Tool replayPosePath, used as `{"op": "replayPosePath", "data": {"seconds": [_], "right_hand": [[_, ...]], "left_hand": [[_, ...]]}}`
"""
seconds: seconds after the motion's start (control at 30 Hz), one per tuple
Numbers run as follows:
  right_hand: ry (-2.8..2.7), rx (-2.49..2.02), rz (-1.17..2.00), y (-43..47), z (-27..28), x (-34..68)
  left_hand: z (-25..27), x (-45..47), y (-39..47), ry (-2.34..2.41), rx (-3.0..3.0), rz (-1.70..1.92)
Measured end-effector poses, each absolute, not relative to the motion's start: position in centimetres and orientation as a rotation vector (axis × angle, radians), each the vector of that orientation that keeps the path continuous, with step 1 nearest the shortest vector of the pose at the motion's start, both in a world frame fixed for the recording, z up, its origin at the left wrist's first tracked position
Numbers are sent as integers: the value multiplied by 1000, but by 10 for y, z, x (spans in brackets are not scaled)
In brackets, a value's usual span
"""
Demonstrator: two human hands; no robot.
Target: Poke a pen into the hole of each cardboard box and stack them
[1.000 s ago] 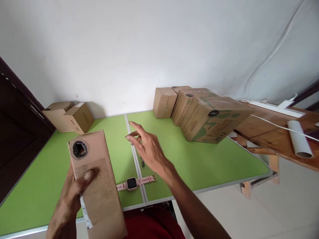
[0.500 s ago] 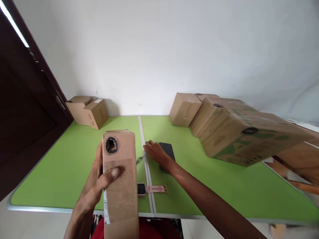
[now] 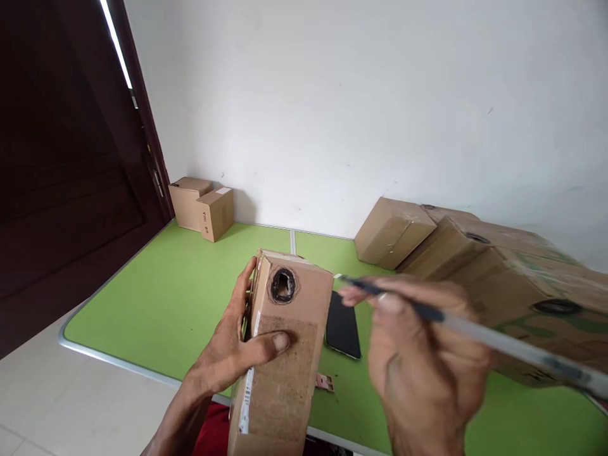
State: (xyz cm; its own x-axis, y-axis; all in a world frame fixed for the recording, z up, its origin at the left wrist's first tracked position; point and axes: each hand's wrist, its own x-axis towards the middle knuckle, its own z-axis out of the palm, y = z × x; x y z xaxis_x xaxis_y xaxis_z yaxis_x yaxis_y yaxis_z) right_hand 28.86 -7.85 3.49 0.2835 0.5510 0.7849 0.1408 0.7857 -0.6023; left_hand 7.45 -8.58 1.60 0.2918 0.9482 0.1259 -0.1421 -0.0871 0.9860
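Note:
My left hand [image 3: 237, 351] is wrapped round a narrow brown cardboard box [image 3: 285, 380], its thumb flat on the near face. A ragged hole [image 3: 284, 285] ringed with black scribble shows near the top of that face. Blurred by motion, my right hand [image 3: 422, 354] pinches a pen [image 3: 494, 342] with a dark grip and pale barrel. The pen's tip points left at the box's upper right edge; I cannot tell whether they touch. Behind the box a black phone [image 3: 344, 326] lies on the green table. The pink strap end of a watch [image 3: 325, 382] peeks out beside the box.
Two small cartons [image 3: 217, 214] stand at the table's far left corner, near a dark door [image 3: 71, 158]. Several larger cardboard boxes [image 3: 394, 231] line the right side against the white wall [image 3: 332, 114]. The green table's [image 3: 142, 304] metal edge runs along the front left.
My right hand has come up from the table near the phone and now holds a pen close to the box. The view has turned, and the box is tilted more.

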Motion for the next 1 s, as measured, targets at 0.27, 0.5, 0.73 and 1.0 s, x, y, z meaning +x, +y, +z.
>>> {"op": "replayPosePath", "data": {"seconds": [0.27, 0.5, 0.73, 1.0], "right_hand": [[-1480, -722, 183, -108, 39, 243], [-1530, -773, 84, -106, 41, 238], [-1585, -809, 65, -105, 42, 235], [-1568, -797, 114, -108, 40, 241]], "left_hand": [[15, 73, -92, 879, 1328, 1189], [11, 73, -93, 907, 1309, 1195], [9, 70, -91, 922, 1287, 1198], [8, 68, -92, 904, 1266, 1244]]}}
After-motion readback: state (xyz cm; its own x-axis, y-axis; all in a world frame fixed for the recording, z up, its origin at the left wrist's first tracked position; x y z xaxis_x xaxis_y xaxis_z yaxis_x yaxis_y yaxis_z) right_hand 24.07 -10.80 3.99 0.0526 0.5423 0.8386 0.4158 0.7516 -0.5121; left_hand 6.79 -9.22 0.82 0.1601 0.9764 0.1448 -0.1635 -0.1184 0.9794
